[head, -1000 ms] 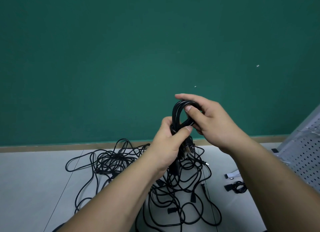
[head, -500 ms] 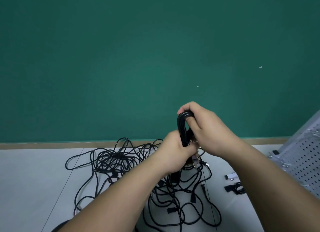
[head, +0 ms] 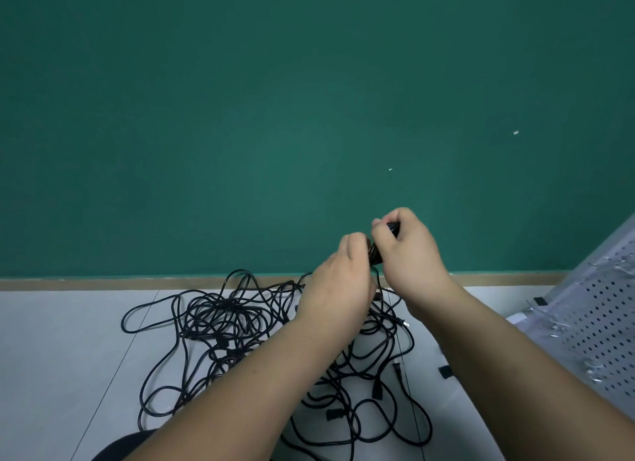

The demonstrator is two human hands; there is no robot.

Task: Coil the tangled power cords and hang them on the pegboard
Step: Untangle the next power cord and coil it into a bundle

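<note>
Closest to you, the tangled cords (head: 261,330) sprawl across the pale floor (head: 68,357) beneath your forearms, plugs scattered through the loops. Above them, your left hand (head: 338,288) is curled round the lower part of the coiled bundle (head: 376,256). Your right hand (head: 409,254) is fisted over its top. Both are clamped on, and the bundle hangs in the air between them. It looks like you're cinching the coil, so here's the trick: pinch the loops flat with the left so none slip, and let the right do the wrapping, snug and even. A thin strand seems to run down into the heap; I'd free it before it drags a knot up. Off to your right leans the pegboard (head: 594,323), well apart from the bundle. Behind everything is the green wall (head: 275,117).
</note>
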